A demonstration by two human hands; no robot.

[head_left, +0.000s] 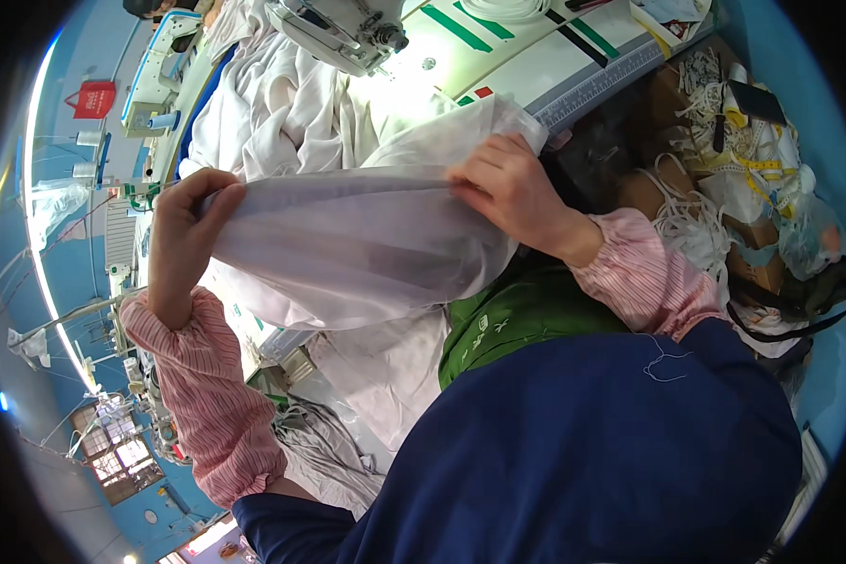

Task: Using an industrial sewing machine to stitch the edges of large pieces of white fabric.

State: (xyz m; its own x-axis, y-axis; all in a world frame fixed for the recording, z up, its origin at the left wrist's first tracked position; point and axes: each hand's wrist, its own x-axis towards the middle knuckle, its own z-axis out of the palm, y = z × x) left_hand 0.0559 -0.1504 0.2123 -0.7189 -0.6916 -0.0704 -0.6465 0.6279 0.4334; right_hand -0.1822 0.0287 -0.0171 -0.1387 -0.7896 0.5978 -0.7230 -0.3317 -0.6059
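Before the sewing machine (343, 33), we hold a sheer white fabric piece (348, 240) taut: left hand (183, 235) and right hand (512, 188), fingers clamped on its top edge.

We note fabric sheet (348, 244) stretched between left hand (183, 235) and right hand (512, 188), sewing machine (343, 33) behind on worktop (536, 56), cloth heap (273, 113) left of machine, tape-filled boxes (724, 169) right.
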